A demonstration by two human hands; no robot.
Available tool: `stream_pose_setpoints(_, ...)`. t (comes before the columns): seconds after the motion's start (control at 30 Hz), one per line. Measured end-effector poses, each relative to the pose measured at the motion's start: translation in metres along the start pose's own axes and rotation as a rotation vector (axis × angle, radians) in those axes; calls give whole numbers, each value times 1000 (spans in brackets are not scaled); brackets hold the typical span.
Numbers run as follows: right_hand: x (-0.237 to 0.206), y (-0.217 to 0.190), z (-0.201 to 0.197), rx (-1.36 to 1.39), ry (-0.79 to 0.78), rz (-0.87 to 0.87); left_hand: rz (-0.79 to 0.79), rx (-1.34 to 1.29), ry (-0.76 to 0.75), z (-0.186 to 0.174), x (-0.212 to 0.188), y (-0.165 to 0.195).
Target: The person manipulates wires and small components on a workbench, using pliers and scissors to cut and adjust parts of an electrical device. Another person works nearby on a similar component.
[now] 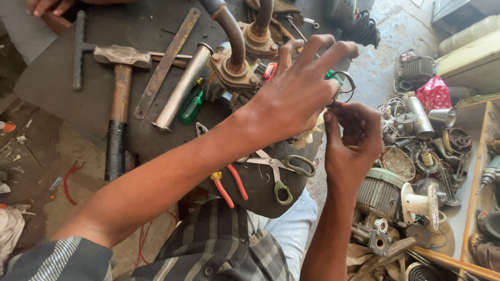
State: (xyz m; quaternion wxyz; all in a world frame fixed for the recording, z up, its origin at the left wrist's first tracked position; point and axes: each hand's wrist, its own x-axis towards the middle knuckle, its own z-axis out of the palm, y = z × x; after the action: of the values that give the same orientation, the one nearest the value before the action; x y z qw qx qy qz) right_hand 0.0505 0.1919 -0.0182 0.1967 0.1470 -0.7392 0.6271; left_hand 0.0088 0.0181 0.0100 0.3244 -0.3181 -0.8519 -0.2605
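Just right of the rusty pump body [237, 70], our left hand [297, 91] and right hand [351, 140] pinch a thin black wire [348, 86] between fingertips; we judge it light, limp and kink-prone, best held close to the green-capped end [333, 77].

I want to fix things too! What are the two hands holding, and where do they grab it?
Both hands meet at a thin black wire loop. The right hand pinches it at its lower end; the left hand covers the rest, so its grip cannot be told.

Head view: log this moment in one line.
left hand: on pump | right hand: pinching wire | bench: hammer, scissors, pliers
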Motion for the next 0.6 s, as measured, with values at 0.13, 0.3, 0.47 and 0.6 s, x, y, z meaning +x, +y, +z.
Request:
stream_pose_setpoints(0.13, 1, -7, 2, -239, -1, -153, -27, -17, -15, -2, 3, 2)
stream_pose_setpoints(0.3, 4, -22, 2, -581, 13, -289, -118, -15, -72, -2, 14, 9)
stream_pose_setpoints(0.47, 7, -28, 1, -682, -42, -401, -237, -51, -119, 0, 25, 8)
stream_pose_setpoints(0.6, 11, -24, -1, -753, -80, -474, -278, -105, -157, 0, 26, -1)
